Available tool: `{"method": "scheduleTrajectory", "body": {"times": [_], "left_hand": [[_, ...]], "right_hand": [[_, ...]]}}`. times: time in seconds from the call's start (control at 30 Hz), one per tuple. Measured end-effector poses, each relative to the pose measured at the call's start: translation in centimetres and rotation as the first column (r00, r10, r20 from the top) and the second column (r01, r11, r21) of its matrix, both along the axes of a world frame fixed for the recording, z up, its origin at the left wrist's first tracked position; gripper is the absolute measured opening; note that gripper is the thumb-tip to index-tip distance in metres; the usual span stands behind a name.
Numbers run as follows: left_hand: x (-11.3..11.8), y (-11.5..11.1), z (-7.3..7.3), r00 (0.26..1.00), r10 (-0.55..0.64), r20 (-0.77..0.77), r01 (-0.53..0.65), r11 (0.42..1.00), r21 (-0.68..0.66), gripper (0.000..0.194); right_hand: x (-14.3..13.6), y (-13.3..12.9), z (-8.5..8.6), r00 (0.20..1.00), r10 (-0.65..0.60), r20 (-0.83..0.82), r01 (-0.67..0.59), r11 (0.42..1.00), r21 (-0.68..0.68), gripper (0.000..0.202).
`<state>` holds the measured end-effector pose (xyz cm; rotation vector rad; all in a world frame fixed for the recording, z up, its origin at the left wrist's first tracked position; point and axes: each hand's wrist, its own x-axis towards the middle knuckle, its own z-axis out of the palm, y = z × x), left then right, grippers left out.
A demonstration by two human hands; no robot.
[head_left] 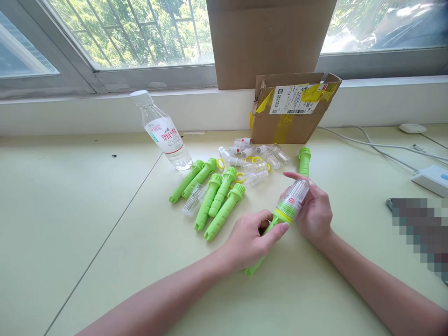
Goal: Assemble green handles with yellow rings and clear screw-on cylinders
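Between the two hands, slanting up and away from the table (105,200), is a green tube (258,266) capped by a clear ribbed cover (300,190). The left hand (249,237) has its fingers clamped on the tube just below a yellow ring (283,215), a hold that seems to steady the shaft and leave the covered end free. The right hand (318,212) has its fingers curled about the cover, one extended apart, apparently to guide that end. Left of and beyond the left fingers lie loose green tubes (224,212), roughly parallel, perhaps for easy reach; farther off, clear covers (256,177) cluster before a carton (264,128). Another green tube (304,161) lies just beyond the right fingers.
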<state>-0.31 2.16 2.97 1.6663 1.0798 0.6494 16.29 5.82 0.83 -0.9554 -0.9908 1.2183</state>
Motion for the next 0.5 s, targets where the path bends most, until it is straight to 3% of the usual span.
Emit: {"method": "scheduleTrajectory", "body": {"times": [0.1, 0.37, 0.5], "left_hand": [[0.01, 0.04, 0.07, 1.0, 0.009, 0.003, -0.009, 1.0, 0.006, 0.041], [-0.01, 0.05, -0.05, 1.0, 0.014, -0.013, -0.014, 1.0, -0.003, 0.04], [0.01, 0.07, -0.09, 1.0, 0.014, -0.025, -0.014, 1.0, -0.007, 0.041]], "right_hand": [[0.06, -0.07, 0.11, 1.0, 0.018, -0.017, -0.018, 1.0, 0.01, 0.044], [0.03, 0.04, 0.04, 0.98, -0.135, 0.145, 0.129, 0.99, 0.051, 0.032], [-0.11, -0.04, 0.03, 0.981, -0.142, 0.135, 0.14, 0.99, 0.024, 0.033]]}}
